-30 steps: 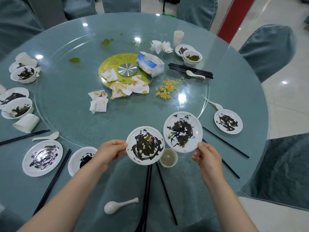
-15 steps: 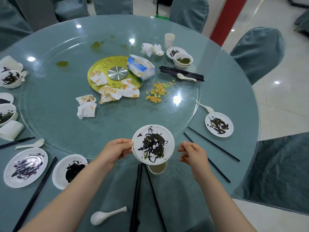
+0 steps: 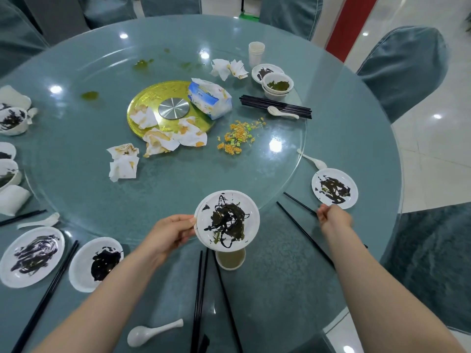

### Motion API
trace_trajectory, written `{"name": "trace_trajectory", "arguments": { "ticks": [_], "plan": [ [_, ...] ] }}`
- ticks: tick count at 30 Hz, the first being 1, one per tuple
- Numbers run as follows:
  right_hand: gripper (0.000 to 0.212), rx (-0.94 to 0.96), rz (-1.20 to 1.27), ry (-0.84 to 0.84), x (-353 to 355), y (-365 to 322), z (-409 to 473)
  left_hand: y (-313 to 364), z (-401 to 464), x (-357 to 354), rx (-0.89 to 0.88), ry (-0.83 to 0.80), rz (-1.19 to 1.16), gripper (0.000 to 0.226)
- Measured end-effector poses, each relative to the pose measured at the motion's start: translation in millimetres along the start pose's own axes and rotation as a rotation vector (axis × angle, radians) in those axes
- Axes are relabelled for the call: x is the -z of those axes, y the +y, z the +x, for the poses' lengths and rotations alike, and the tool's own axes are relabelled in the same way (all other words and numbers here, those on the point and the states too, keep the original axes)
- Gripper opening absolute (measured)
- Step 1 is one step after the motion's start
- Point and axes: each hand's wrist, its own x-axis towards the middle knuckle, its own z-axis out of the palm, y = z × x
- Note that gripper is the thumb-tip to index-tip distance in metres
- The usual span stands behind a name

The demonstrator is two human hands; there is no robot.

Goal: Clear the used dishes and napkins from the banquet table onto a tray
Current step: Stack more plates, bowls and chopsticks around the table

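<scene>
Left hand is clamped on the rim of the stacked plates, thumb on top, holding the pair lifted over the near edge of the round bench, the upper plate smeared with dark sauce. Just under that stack sits a small cup, with black chopsticks lying beside it toward the person. Right hand is out at the right, fingers curled loosely, hovering just short of a dirty plate near the bench edge; whether it touches the chopstick beneath it, I cannot tell. A white spoon lies just beyond that plate. On the near left, two more sauce-stained plates sit side by side, and another spoon rests close to the person. Out on the glass turntable, crumpled napkins lie around the gold centre disc, with a tissue pack on it and scattered noodle scraps to its right.
</scene>
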Motion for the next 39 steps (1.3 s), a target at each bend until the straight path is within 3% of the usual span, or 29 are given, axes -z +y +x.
{"name": "trace_trajectory", "arguments": {
  "ticks": [6,15,19,25,29,34,39],
  "plan": [
    [0.015,-0.046,0.059,0.094,-6,-10,6,0,-4,-4,-0.006,0.032,-0.036,0.006],
    [0.018,-0.071,0.069,0.043,7,12,-26,-7,-13,0,-0.028,0.017,-0.075,0.009],
    [0.017,-0.01,-0.005,-0.148,18,32,-62,-12,-14,11,-0.029,-0.005,-0.071,0.009],
    [0.019,0.048,-0.146,-0.587,21,50,-135,-17,-26,33,-0.051,0.016,-0.039,0.004],
    [0.016,0.109,-0.399,-0.809,18,56,-179,-18,-37,53,-0.077,0.017,-0.06,0.005],
    [0.014,0.252,-0.844,-0.94,8,71,-210,-23,-47,76,-0.077,0.037,-0.039,0.011],
    [0.011,0.201,-0.995,-1.006,7,94,-215,-32,-53,93,-0.055,0.042,0.001,0.016]
  ]
}}
